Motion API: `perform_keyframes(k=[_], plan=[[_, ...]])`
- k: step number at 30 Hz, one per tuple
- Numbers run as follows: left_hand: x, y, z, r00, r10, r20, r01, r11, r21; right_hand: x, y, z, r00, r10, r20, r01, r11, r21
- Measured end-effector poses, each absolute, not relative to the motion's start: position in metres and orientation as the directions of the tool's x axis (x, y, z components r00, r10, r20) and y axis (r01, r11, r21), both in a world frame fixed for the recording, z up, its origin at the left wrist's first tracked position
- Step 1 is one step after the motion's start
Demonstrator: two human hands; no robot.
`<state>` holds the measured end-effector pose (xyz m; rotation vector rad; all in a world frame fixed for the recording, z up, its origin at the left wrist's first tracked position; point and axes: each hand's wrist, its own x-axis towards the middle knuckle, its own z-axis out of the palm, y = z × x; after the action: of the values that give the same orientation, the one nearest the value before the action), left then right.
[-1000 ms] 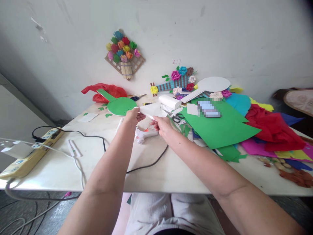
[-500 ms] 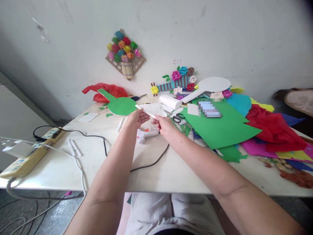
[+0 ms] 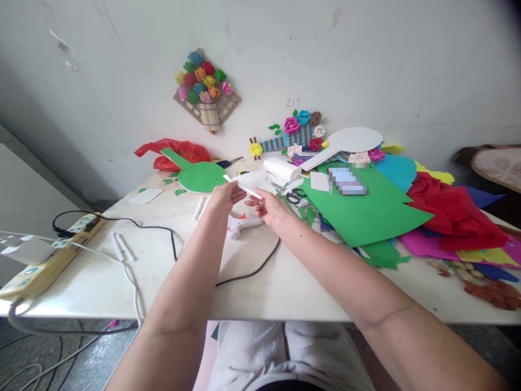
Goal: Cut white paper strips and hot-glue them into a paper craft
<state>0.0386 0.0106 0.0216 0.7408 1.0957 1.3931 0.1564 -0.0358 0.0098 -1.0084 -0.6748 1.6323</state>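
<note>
Between my hands, over the middle of the table, a piece of white paper [image 3: 246,189] shows as a narrow rolled or folded strip. My left hand [image 3: 226,196] pinches its left part. My right hand [image 3: 266,206] grips the right end, its thumb and fingers closed. Just below the hands lies a white glue gun [image 3: 240,226] with an orange trigger. Left of them rests a green paddle-shaped cutout [image 3: 201,176]. Black-handled scissors [image 3: 295,196] lie to the right, near a white roll [image 3: 282,169].
Green sheets [image 3: 366,214] with a blurred phone [image 3: 348,181] on them cover the right side, beside red crepe paper [image 3: 451,212]. A power strip [image 3: 52,258] and cables lie at left. Against the wall stands a flower-decorated striped craft [image 3: 287,142]; a flower basket [image 3: 209,117] hangs above.
The white paper between my hands has gone from a wider sheet with a folded edge to a narrower strip. Both hands stay in nearly the same place, still gripping it.
</note>
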Motion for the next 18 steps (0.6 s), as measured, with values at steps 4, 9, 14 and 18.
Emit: perform_keyframes(k=[4,9,14,18], plan=[[0.0411,0.0103,0.021,-0.177,0.969,-0.175,-0.403,0.091,0.911,0.1554,-0.0352,0.0076,-0.059,0.972,-0.229,-0.483,-0.228,-0.845],[0.0447,0.0098,0.0196,-0.212,0.96,-0.183,-0.416,0.081,0.906,0.1539,-0.0375,0.0073,-0.024,0.975,-0.221,-0.475,-0.205,-0.856],[0.0437,0.0149,0.0175,-0.245,0.949,-0.199,-0.428,0.078,0.9,0.1539,-0.0393,0.0082,-0.023,0.978,-0.209,-0.479,-0.195,-0.856],[0.0423,0.0186,0.017,-0.27,0.936,-0.224,-0.45,0.083,0.889,0.1541,-0.0395,0.0088,-0.014,0.977,-0.214,-0.475,-0.195,-0.858]])
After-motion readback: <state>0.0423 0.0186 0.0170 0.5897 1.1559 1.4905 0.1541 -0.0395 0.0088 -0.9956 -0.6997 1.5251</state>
